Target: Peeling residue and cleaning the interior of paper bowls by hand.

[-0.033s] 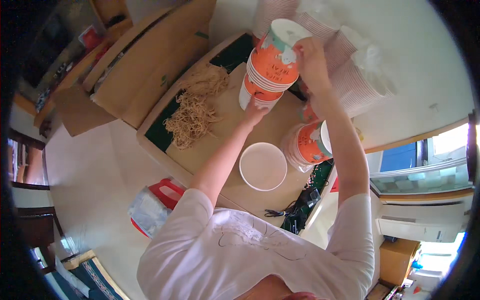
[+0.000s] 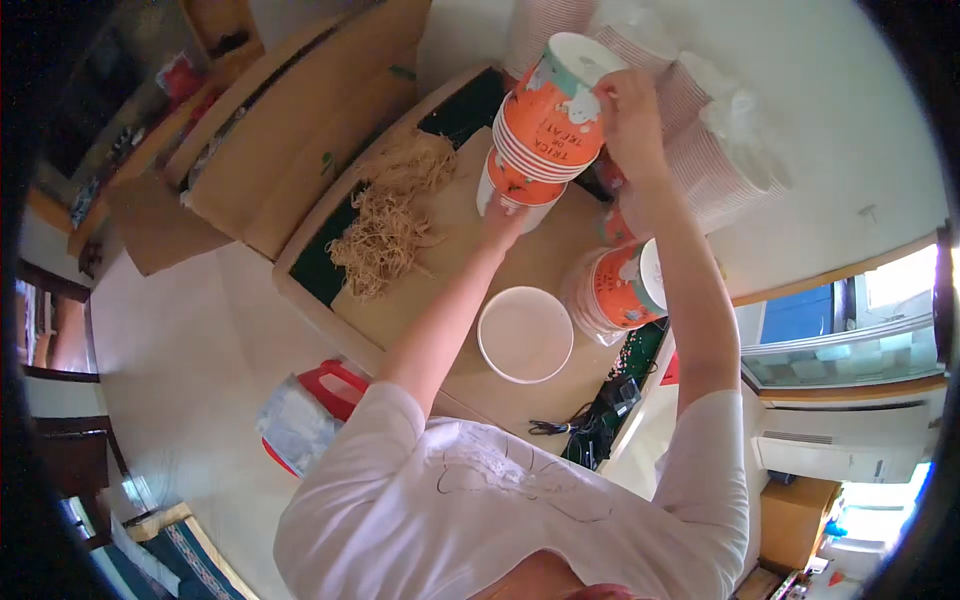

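A stack of orange paper buckets (image 2: 550, 115) with green and white prints stands upside down at the far middle of the table. Its white rims show as several layers partway down. My left hand (image 2: 506, 218) is closed around the lowest bucket (image 2: 518, 188), its fingers partly hidden. High on the stack's right side, my right hand (image 2: 630, 110) has bent fingers against the upper bucket, near its white base; the fingertips are partly hidden. A white round tub (image 2: 525, 335) sits open side up nearer to me. To its right, an orange bucket stack (image 2: 622, 287) lies tilted in clear plastic.
Shredded tan paper (image 2: 385, 235) is heaped at the table's left. Tall sleeves of nested white cups (image 2: 715, 165) stand against the wall. An open cardboard box (image 2: 310, 130) rises at the far left. Black cables (image 2: 590, 420) lie by the near right edge.
The upper buckets have turned and shifted slightly up and right, with the print moving along. My right hand has moved a little with them. My left hand has shifted slightly on the lowest bucket.
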`<state>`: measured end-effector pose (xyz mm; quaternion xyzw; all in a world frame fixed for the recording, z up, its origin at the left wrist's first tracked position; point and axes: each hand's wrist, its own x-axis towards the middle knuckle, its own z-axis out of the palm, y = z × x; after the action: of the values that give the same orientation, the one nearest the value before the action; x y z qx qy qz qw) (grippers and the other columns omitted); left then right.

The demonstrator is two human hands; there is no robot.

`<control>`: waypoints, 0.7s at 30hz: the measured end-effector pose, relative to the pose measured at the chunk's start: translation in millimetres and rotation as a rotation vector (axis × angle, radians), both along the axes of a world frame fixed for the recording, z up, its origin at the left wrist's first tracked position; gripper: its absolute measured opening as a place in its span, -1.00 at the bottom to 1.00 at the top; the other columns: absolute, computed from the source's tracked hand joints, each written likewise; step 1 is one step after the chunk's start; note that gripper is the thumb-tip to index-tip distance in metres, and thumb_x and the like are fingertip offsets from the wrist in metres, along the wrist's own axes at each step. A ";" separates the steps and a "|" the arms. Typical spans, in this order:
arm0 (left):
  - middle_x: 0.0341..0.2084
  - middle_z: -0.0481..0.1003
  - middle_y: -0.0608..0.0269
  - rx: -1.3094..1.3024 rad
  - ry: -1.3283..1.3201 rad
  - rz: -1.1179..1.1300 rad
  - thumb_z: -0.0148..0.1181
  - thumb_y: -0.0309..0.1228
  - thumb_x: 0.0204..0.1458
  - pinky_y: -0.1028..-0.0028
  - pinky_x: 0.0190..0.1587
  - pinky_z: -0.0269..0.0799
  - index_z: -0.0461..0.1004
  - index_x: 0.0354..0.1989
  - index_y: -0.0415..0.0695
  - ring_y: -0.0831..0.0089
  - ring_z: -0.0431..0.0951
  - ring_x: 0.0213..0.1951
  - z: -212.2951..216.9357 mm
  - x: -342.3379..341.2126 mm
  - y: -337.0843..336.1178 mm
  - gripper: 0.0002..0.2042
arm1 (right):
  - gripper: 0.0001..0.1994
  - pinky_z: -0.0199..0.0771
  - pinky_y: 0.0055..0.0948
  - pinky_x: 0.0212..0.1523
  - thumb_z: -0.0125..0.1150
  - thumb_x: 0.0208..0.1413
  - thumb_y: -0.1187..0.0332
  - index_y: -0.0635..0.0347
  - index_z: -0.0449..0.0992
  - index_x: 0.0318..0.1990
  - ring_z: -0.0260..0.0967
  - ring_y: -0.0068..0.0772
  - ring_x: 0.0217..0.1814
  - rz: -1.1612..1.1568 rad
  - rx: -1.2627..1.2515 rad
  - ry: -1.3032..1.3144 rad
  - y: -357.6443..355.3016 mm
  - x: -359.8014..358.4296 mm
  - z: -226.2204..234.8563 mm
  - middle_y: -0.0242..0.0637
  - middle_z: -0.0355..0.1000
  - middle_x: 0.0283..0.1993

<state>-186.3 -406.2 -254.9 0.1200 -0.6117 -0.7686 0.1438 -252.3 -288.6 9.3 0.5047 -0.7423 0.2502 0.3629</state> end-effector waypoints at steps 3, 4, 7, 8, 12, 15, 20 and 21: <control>0.06 0.32 0.21 0.314 0.105 0.026 0.20 -0.20 0.02 0.41 -0.05 0.36 0.14 0.18 -0.12 0.41 0.36 0.04 91.1 19.3 -3.9 -0.41 | -0.89 0.32 -0.20 -0.22 0.10 -0.04 0.54 0.25 0.35 -0.32 0.26 -0.03 -0.25 -0.093 -0.073 -0.007 17.8 5.3 25.9 -0.13 0.31 -0.32; 0.02 0.36 0.25 0.591 0.202 0.077 0.18 -0.18 0.04 0.43 -0.05 0.35 0.24 0.11 -0.10 0.44 0.38 0.00 128.2 38.0 -5.1 -0.50 | -0.89 0.31 -0.20 -0.22 0.10 -0.04 0.55 0.25 0.35 -0.32 0.25 -0.03 -0.24 -0.070 -0.127 -0.024 18.9 13.7 32.9 -0.13 0.31 -0.32; 0.00 0.37 0.16 0.758 0.199 -0.032 0.13 -0.29 0.08 0.23 0.13 0.22 0.29 0.09 -0.14 0.30 0.34 0.07 153.3 28.4 -13.6 -0.59 | -0.89 0.28 -0.22 -0.22 0.11 -0.05 0.57 0.26 0.36 -0.34 0.26 -0.05 -0.23 -0.044 -0.209 -0.054 20.6 16.8 35.4 -0.13 0.32 -0.32; -0.05 0.38 0.22 0.793 0.275 -0.110 0.06 -0.27 0.12 0.33 0.10 0.29 0.31 0.01 -0.20 0.38 0.40 -0.03 149.1 18.7 -17.5 -0.65 | -0.90 0.29 -0.22 -0.22 0.11 -0.04 0.57 0.26 0.36 -0.33 0.26 -0.05 -0.23 -0.031 -0.208 -0.034 19.5 14.3 34.0 -0.13 0.33 -0.32; 0.08 0.32 0.12 0.997 0.165 0.032 -0.04 -0.35 0.17 0.29 0.16 0.26 0.29 0.05 -0.23 0.35 0.33 0.10 123.1 2.3 -25.5 -0.68 | -0.89 0.30 -0.23 -0.20 0.12 -0.03 0.55 0.27 0.37 -0.32 0.26 -0.05 -0.23 -0.042 -0.222 0.019 20.9 12.5 39.0 -0.13 0.33 -0.33; 0.17 0.23 0.09 1.118 0.470 -0.239 -0.04 -0.31 0.18 0.29 0.21 0.21 0.26 0.11 -0.23 0.33 0.23 0.20 142.2 9.0 -20.8 -0.63 | -0.90 0.33 -0.25 -0.22 0.11 -0.02 0.56 0.26 0.36 -0.32 0.28 -0.07 -0.24 -0.074 -0.282 -0.051 33.2 25.9 55.1 -0.13 0.33 -0.33; 0.07 0.34 0.02 0.818 0.504 -0.102 0.10 -0.40 0.10 0.21 0.17 0.28 0.24 0.12 -0.29 0.26 0.38 0.08 224.4 48.1 -29.0 -0.57 | -0.92 0.33 -0.45 -0.19 0.06 0.07 0.51 0.28 0.38 -0.27 0.29 -0.35 -0.25 -0.041 -0.430 -0.174 48.9 69.5 74.8 -0.26 0.35 -0.31; 0.04 0.38 0.01 0.751 0.484 -0.058 0.13 -0.42 0.08 0.22 0.14 0.31 0.27 0.11 -0.30 0.27 0.42 0.05 237.5 66.5 -37.3 -0.58 | -0.91 0.30 -0.59 -0.14 0.05 0.15 0.45 0.29 0.39 -0.25 0.27 -0.58 -0.23 -0.025 -0.525 -0.265 50.8 79.0 73.1 -0.37 0.37 -0.29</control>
<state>-119.8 -443.5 -17.4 -0.0369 -0.2418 -0.9471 0.2076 -173.3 -237.8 82.4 0.3472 -0.6995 0.4927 0.3840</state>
